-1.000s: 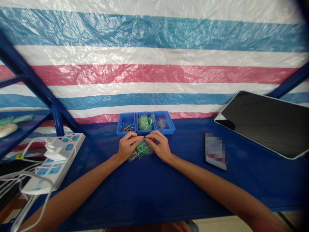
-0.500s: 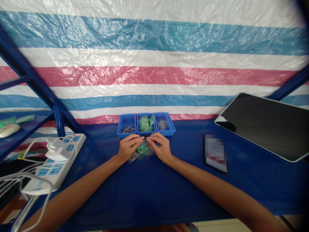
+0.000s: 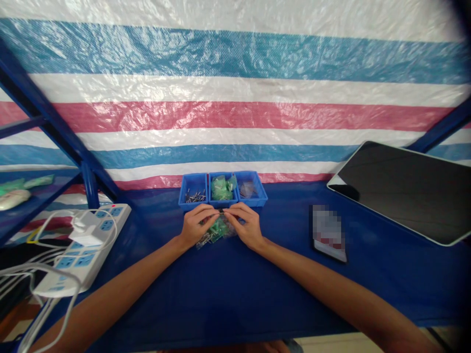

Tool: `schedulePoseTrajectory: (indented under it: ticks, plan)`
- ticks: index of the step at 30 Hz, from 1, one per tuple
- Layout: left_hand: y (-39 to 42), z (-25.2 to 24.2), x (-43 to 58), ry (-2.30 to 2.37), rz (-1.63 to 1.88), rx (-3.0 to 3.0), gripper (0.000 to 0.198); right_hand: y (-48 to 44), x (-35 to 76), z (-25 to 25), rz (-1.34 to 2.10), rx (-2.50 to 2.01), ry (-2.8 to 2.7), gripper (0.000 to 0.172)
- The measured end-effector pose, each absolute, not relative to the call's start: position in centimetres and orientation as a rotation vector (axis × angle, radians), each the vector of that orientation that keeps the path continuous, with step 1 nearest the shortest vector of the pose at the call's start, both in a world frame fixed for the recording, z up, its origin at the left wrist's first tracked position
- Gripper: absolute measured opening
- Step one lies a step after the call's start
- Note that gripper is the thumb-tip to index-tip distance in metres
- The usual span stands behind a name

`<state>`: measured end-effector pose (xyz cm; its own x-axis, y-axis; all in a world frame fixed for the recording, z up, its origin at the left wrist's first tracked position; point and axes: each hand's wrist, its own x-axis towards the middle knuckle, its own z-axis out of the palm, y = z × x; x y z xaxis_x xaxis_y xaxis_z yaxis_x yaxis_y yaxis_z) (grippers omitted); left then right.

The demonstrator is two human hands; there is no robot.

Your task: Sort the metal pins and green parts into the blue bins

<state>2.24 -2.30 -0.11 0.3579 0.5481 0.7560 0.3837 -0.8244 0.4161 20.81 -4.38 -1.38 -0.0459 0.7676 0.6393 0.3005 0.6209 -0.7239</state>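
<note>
My left hand (image 3: 196,224) and my right hand (image 3: 246,225) meet fingertip to fingertip just in front of three blue bins. Both are closed in a pinch at the top edge of a clear plastic bag (image 3: 218,230), which holds green pieces and small metal parts and lies on the blue table. What exactly the fingertips grip is too small to tell. The left bin (image 3: 193,179) contains thin dark metal parts, the middle bin (image 3: 223,202) green plastic packets, and the right bin (image 3: 257,201) clear small bags.
A white power strip (image 3: 96,260) with cables lies at the left. To the right are a phone (image 3: 329,233) and a large dark-screened panel (image 3: 405,191). A striped plastic sheet (image 3: 235,115) hangs behind the table (image 3: 228,294), between blue frame posts.
</note>
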Motion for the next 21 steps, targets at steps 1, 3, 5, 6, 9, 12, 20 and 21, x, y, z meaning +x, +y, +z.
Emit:
schedulePoseTrajectory:
  ticks: [1,3,5,6,9,12,20,21]
  plan:
    - [-2.29,-0.13,2.24,0.842,1.470,2.445,0.011,-4.40,20.82,-1.32,0.481,-0.902,-1.631,0.019]
    - [-2.28,-0.15,2.22,0.840,1.477,2.437,0.011,-4.42,20.83,-1.22,0.489,-0.909,-1.632,0.019]
    - [-2.29,-0.17,2.18,0.853,1.478,2.428,0.010,-4.43,20.83,-1.18,0.506,-0.915,-1.633,0.017]
    - [-2.30,-0.19,2.16,0.863,1.475,2.425,0.010,-4.43,20.82,-1.17,0.517,-0.915,-1.636,0.017]
    - [-2.33,-0.23,2.10,0.891,1.461,2.410,0.010,-4.40,20.78,-1.22,0.554,-0.902,-1.651,0.017]
    - [-2.39,-0.27,2.10,0.907,1.460,2.398,0.012,-4.38,20.72,-1.24,0.570,-0.890,-1.659,0.016]
    - [-2.45,-0.39,2.17,0.957,1.389,2.417,0.014,-4.38,20.71,-1.15,0.526,-0.877,-1.651,0.013]
    - [-2.44,-0.38,2.18,0.952,1.378,2.417,0.014,-4.37,20.72,-1.20,0.524,-0.872,-1.648,0.012]
